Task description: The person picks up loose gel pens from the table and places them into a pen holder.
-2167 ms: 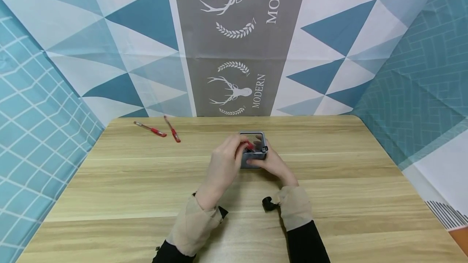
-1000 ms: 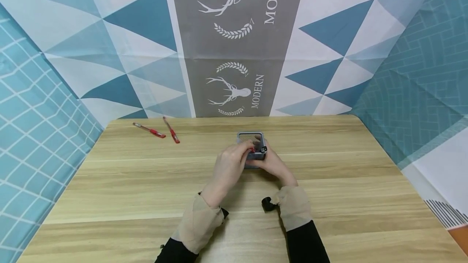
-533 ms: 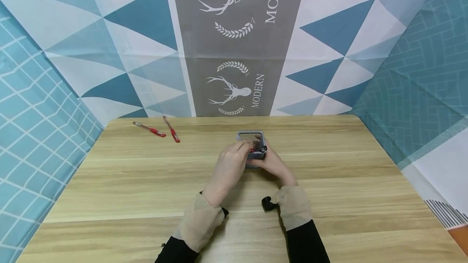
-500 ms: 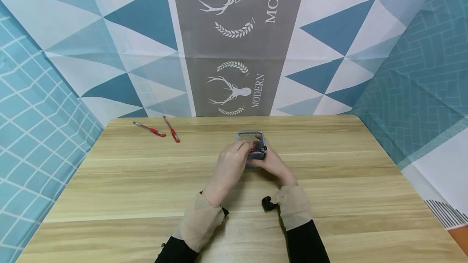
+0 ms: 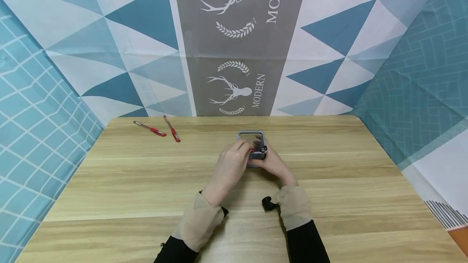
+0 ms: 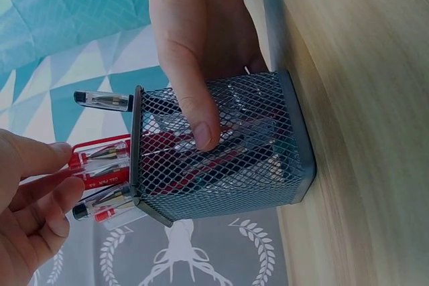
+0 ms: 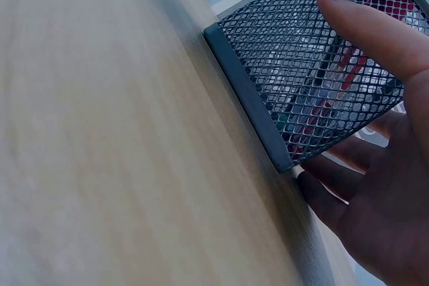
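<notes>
A dark metal mesh pen holder (image 6: 221,152) stands upright on the wooden table, with several red and black gel pens inside. My right hand (image 5: 275,164) holds it from the right, thumb across the near mesh wall and the other fingers round the side. At the holder's mouth my left hand (image 5: 230,163) pinches a red gel pen (image 6: 100,155) near its upper end, the lower part down inside. Another red pen (image 6: 107,177) lies right against these fingertips. A black-capped pen (image 6: 104,100) pokes out at one corner of the rim.
Two red pens (image 5: 150,129) lie at the table's back left, apart from the holder. The table (image 5: 347,173) ends at a patterned cloth backdrop (image 5: 234,44) behind. Each wrist wears a beige band with a black mount.
My left hand has come down and slightly right, lowering the red pen into the pen holder; over the last half second it barely moves. The right hand keeps its hold.
</notes>
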Demonstrator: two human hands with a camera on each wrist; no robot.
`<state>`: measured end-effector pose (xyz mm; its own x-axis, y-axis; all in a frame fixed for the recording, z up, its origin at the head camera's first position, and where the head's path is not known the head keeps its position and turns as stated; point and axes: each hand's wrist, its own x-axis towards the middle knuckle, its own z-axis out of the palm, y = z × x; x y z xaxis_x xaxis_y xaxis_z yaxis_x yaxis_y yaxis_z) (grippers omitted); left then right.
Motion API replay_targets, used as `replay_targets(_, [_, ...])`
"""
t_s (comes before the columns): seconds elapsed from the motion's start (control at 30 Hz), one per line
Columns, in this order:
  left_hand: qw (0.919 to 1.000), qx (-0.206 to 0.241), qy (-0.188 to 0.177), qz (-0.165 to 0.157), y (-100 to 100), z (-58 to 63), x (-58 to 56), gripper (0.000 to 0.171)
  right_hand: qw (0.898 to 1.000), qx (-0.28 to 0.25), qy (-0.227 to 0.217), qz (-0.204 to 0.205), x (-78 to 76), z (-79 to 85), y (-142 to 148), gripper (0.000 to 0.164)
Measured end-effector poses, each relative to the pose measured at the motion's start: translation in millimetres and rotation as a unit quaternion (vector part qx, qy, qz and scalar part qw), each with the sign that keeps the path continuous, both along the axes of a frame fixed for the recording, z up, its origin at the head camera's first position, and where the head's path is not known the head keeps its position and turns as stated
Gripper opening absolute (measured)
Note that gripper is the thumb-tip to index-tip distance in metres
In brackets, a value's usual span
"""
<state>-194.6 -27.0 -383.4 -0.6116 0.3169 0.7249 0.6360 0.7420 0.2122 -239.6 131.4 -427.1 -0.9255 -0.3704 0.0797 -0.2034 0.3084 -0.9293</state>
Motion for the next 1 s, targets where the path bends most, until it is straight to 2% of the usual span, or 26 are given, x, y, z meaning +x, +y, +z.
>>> replay_targets(0.17, [1.0,0.005,0.001,-0.004,-1,2.0,0.8,0.006,1.0,-0.001,0.003,0.0,0.0,-0.1,0,0.088])
replay_targets(0.37, [0.9993,0.021,0.029,-0.007,-4,7.1,2.8,0.008,1.0,-0.005,0.01,0.007,-0.6,-0.9,-1,0.089])
replay_targets(0.77, [0.9952,0.073,0.061,0.024,-21,12.5,-4.9,0.008,1.0,0.003,0.002,-0.004,1.1,0.8,-2,0.088])
replay_targets(1.0, [0.9926,0.101,0.049,0.046,-30,13.3,-9.9,0.005,1.0,0.006,0.004,-0.003,0.3,0.4,-1,0.087])
